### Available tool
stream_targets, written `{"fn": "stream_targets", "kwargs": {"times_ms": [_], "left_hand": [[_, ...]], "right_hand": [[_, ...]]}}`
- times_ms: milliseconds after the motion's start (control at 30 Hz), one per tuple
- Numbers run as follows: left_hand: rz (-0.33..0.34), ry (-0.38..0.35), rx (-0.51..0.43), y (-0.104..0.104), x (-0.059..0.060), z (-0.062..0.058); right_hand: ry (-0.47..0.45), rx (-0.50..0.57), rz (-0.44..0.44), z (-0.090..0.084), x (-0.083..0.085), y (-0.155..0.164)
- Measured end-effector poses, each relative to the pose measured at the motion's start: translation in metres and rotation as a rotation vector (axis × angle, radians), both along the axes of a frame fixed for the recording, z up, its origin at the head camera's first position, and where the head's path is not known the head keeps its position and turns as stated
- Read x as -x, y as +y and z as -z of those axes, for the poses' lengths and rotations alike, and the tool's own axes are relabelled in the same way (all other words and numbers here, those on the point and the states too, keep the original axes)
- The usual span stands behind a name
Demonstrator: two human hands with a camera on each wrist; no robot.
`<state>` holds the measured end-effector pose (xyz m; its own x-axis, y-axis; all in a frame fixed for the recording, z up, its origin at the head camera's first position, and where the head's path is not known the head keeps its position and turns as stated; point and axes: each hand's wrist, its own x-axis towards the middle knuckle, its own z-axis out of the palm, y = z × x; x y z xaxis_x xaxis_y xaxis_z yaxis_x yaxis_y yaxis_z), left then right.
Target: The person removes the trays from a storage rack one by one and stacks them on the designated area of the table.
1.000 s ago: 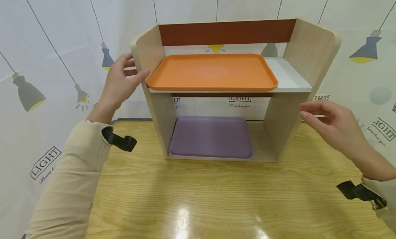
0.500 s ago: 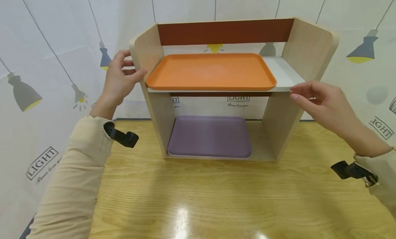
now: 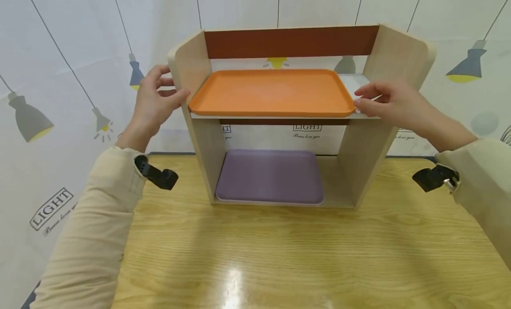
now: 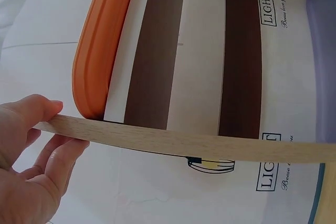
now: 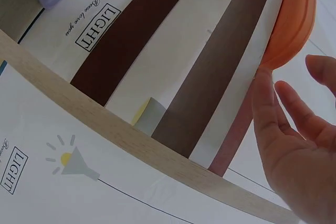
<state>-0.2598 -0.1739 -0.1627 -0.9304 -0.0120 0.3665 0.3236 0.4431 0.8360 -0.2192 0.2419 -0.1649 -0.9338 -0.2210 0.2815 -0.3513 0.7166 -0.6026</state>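
My left hand (image 3: pixel 151 104) holds the front edge of the left side panel (image 3: pixel 195 73) of a small two-tier wooden shelf. Its thumb lies on one face and the fingers on the other, as the left wrist view shows. On the upper white board (image 3: pixel 353 82) lies an orange tray (image 3: pixel 275 93), close to the left panel. My right hand (image 3: pixel 393 102) is at that tray's front right corner. In the right wrist view one digit (image 5: pixel 264 95) touches the tray's rim, while the other fingers are apart from it and loosely bent. A purple tray (image 3: pixel 271 176) lies on the lower board.
The shelf stands on a yellow wood-grain table (image 3: pixel 255 247). A dark red bar (image 3: pixel 291 41) spans its upper back. Its right side panel (image 3: pixel 399 60) stands partly behind my right hand. Behind everything hangs a white backdrop (image 3: pixel 239 9) printed with lamps.
My right hand has moved left and up, from outside the right panel past it to the orange tray's corner. The left hand still holds the left panel, and both trays lie where they were.
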Motion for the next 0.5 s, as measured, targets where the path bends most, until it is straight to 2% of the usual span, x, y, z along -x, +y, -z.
{"fn": "stream_targets", "kwargs": {"times_ms": [233, 500], "left_hand": [[-0.010, 0.000, 0.012, 0.001, 0.001, 0.002], [-0.025, 0.015, 0.021, 0.002, 0.002, 0.003]], "right_hand": [[-0.058, 0.031, 0.012, -0.003, 0.017, 0.000], [-0.136, 0.044, 0.061, -0.004, 0.027, -0.004]]}}
